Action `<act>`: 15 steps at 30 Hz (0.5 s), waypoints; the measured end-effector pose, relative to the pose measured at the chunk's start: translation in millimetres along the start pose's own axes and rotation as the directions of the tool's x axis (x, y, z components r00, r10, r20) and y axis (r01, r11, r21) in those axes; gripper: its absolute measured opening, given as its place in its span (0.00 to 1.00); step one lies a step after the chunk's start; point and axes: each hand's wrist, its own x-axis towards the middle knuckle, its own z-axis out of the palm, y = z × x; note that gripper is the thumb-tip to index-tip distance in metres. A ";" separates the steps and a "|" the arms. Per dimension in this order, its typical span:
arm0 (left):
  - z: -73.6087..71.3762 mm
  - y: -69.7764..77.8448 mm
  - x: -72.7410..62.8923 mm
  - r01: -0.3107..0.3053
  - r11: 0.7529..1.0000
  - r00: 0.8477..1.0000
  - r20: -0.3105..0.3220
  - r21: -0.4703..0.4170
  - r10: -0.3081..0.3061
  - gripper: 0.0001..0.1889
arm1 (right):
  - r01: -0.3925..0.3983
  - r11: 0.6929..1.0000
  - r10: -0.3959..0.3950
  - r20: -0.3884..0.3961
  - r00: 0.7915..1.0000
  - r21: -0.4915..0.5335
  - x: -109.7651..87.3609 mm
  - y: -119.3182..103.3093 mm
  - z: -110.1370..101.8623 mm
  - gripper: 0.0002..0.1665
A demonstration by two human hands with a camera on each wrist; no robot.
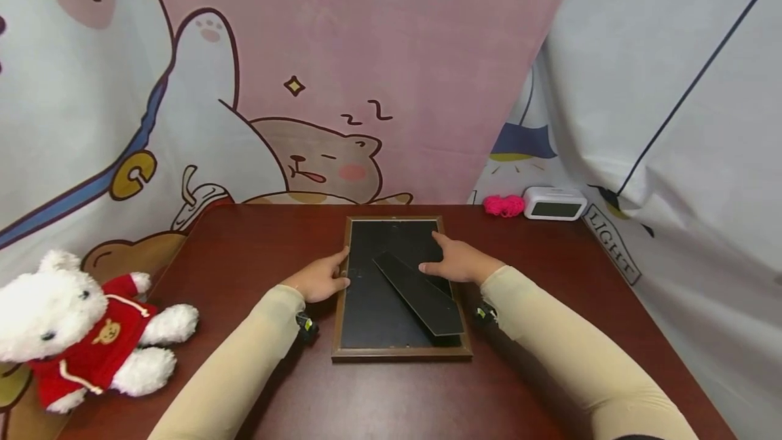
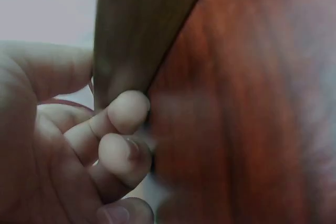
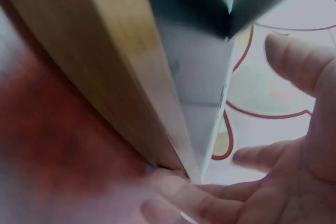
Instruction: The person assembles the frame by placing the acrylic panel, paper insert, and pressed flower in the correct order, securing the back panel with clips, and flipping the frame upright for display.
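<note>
A picture frame (image 1: pixel 401 353) with a brown wooden rim lies face down on the dark red table (image 1: pixel 256 250). Its black back faces up, and a black stand flap (image 1: pixel 421 294) lies slantwise across it. My left hand (image 1: pixel 322 278) grips the frame's left edge (image 2: pixel 131 30), thumb on the rim and curled fingertips (image 2: pixel 126 109) tucked against the side. My right hand (image 1: pixel 457 262) rests on the right side, with index finger and thumb stretched over the back beside the flap. In the right wrist view its lower fingertips (image 3: pixel 178 190) touch the frame's wooden side (image 3: pixel 110 61).
A white plush bear (image 1: pixel 85 328) in a red hoodie sits at the table's left edge. At the back right lie a pink ball of yarn (image 1: pixel 504 206) and a small white digital clock (image 1: pixel 554 203). Cartoon-printed cloth (image 1: pixel 366 73) hangs behind and to the right.
</note>
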 end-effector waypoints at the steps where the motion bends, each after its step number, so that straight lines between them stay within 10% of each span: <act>1: 1.1 -0.3 -1.1 0.004 1.000 1.000 -0.005 -0.005 -0.004 0.43 | -0.005 1.000 0.005 0.005 1.000 0.011 -5.8 0.2 1.6 0.61; 15: 8.2 -1.7 -12.8 0.037 0.993 0.998 -0.049 -0.116 -0.043 0.35 | 0.045 0.991 -0.034 -0.086 0.996 0.126 -34.1 11.0 24.0 0.66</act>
